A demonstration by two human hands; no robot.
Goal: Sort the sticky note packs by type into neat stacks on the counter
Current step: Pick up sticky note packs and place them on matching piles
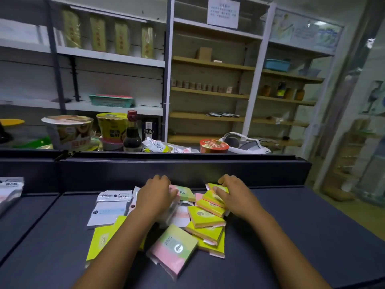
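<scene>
Sorting barely begun: packs lie jumbled mid tabletop, nr back edge. My left hand grips pink-green pack, right hand pinches yellow pack. Next: separate by type, stack.

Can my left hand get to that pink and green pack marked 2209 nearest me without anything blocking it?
Probably yes. The pink and green pack lies on top of the pile with nothing covering it, just right of your left forearm. Your left hand rests farther back on another pack, so it would only need to pull back.
</scene>
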